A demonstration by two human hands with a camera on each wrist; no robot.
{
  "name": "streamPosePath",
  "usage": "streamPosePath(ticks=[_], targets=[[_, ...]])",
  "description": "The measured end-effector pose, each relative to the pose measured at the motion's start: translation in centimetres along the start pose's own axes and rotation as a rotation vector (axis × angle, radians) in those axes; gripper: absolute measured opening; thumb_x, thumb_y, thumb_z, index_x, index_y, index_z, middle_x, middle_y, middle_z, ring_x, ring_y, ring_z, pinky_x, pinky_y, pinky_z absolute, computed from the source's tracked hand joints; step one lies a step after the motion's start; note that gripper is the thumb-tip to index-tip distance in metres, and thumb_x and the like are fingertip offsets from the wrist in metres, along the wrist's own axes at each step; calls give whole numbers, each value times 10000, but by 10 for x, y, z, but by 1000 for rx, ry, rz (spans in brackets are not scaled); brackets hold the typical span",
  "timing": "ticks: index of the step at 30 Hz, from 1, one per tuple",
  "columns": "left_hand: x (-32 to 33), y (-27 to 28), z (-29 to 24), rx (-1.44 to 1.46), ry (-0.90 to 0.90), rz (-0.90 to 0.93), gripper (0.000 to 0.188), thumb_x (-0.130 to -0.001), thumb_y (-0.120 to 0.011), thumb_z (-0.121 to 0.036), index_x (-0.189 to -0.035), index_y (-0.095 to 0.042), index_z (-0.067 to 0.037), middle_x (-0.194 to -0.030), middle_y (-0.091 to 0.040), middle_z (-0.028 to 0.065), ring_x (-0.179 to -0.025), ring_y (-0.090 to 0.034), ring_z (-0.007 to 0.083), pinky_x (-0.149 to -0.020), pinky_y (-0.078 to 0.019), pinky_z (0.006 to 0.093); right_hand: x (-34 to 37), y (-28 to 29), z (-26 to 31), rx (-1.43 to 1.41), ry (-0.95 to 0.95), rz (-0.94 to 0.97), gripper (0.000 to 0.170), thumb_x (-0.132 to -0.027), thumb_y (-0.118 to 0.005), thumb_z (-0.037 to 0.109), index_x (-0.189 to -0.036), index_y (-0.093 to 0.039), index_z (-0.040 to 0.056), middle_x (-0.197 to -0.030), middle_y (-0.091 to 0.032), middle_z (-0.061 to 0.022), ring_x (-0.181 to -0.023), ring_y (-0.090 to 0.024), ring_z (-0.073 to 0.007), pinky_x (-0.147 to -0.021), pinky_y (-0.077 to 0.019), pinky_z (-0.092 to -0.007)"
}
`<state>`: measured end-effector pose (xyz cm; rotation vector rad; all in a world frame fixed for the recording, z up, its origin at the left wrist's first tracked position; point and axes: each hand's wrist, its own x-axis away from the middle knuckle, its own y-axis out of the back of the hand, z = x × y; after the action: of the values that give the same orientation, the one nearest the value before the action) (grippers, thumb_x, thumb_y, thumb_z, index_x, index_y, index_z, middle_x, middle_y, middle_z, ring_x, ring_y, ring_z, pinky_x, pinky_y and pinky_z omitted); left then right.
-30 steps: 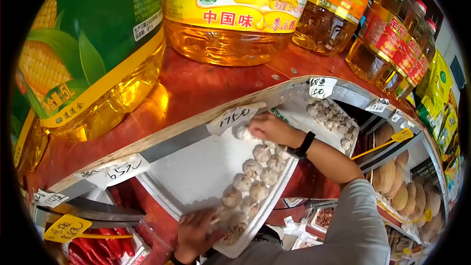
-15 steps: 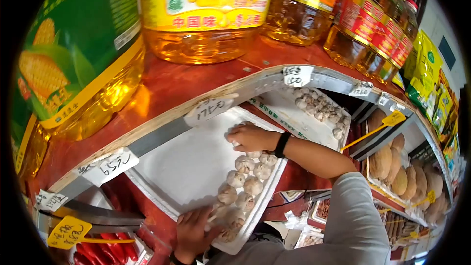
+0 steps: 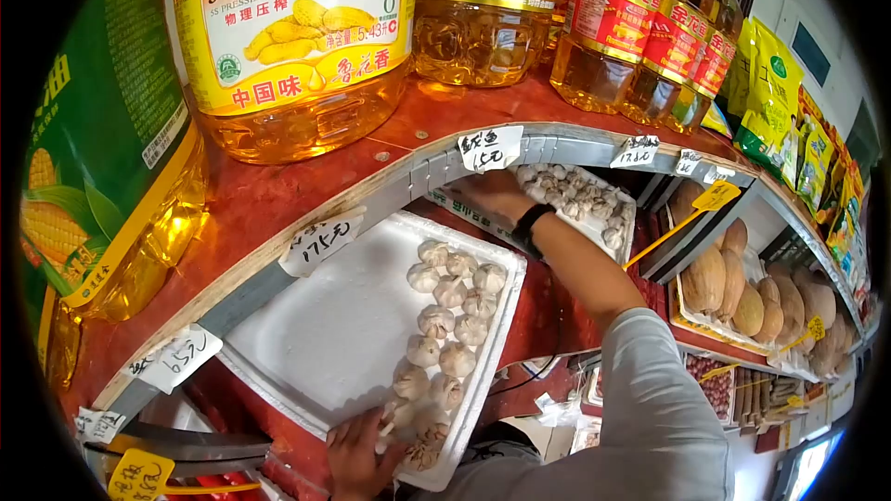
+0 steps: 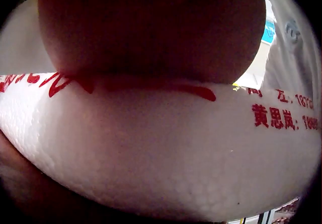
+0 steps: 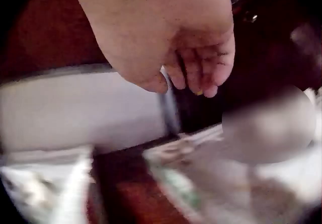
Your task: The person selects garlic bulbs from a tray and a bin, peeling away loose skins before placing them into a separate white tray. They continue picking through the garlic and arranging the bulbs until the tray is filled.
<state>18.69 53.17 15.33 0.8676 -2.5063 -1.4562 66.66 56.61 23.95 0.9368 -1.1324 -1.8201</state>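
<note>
Garlic (image 3: 451,292) lines the right edge of the near box (image 3: 306,353), left hand (image 3: 358,456) resting on its near corner, grip undetermined; right hand (image 3: 496,192), loosely curled, apparently empty, reaches by the far box (image 3: 585,239), presumably fetching, calling next for a pinch.

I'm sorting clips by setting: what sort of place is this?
Likely a grocery shop: handwritten price tags, garlic bulbs in a foam tray, and a large bottle of peanut oil.
</note>
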Motion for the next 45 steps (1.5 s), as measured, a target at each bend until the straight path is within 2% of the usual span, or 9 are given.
streamPosePath(ticks=[1, 3, 5, 11, 17, 21, 26, 34, 45], targets=[[0, -1, 0, -1, 6, -2, 577, -755, -749, -328, -1233, -601, -41, -1181, -656, 137, -1076, -597, 342, -935, -410, 440, 24, 49, 46, 123, -160, -109, 306, -942, -554, 293, -1083, -685, 55, -1051, -685, -211, -1004, -654, -355, -907, -488, -460], [2, -1, 2, 7, -17, -34, 596, -740, -752, -327, -1239, -595, -39, -1178, -655, 142, -1063, -601, 348, -928, -414, 442, -34, -31, -139, 512, -20, -366, 311, -946, -523, 259, -1091, -678, 32, -1157, -663, -216, -1052, -638, -376, -913, -485, -473], [2, -1, 3, 0, -25, -38, 606, -737, -752, -327, -1245, -592, -40, -1176, -655, 143, -1052, -604, 350, -923, -417, 441, -32, -28, -166, 338, -290, -92, 340, -952, -483, 221, -1200, -629, 39, -1277, -616, -197, -1126, -615, -380, -921, -499, -495], [0, -2, 6, -27, -83, -106, 588, -772, -747, -386, -1246, -605, -67, -1128, -686, 96, -967, -630, 306, -849, -445, 413, -53, -69, -267, 784, 111, -90, 317, -837, -556, 209, -1122, -654, 111, -1145, -662, -234, -1042, -648, -362, -919, -495, -458], [0, 0, 5, -19, -72, -117, 584, -773, -727, -385, -1248, -610, -65, -1159, -673, 109, -999, -621, 312, -867, -439, 412, -7, 15, -105, 660, -78, 50, 247, -839, -559, 172, -1023, -698, 84, -1010, -704, -214, -910, -687, -362, -820, -534, -437], [2, 0, 4, -9, -61, -106, 580, -777, -736, -379, -1248, -608, -65, -1177, -669, 115, -1025, -623, 321, -882, -445, 425, 11, 14, -15, 17, -18, -151, 168, -853, -625, 38, -1004, -696, 31, -923, -699, -182, -827, -673, -312, -754, -519, -386], [-1, 0, 1, -9, -47, -113, 585, -766, -756, -374, -1245, -612, -71, -1166, -678, 108, -1031, -634, 315, -893, -449, 425, 54, -27, 89, -360, 542, 203, 186, -863, -637, 12, -1040, -690, 28, -984, -670, -167, -914, -652, -345, -812, -520, -393], [1, 2, 3, 1, -66, -111, 551, -797, -743, -376, -1234, -618, -64, -1175, -678, 118, -1039, -638, 320, -899, -449, 430, 61, -93, 96, -259, 771, 465, 161, -796, -642, -15, -940, -697, 32, -964, -585, -115, -1000, -582, -300, -897, -489, -377], [-2, -1, 4, -15, -92, -120, 533, -821, -716, -415, -1220, -623, -74, -1128, -689, 101, -981, -636, 316, -861, -457, 427, 71, -98, 97, -41, 827, 215, 116, -743, -721, 131, -815, -676, 52, -986, -585, -98, -981, -583, -304, -811, -518, -405]])
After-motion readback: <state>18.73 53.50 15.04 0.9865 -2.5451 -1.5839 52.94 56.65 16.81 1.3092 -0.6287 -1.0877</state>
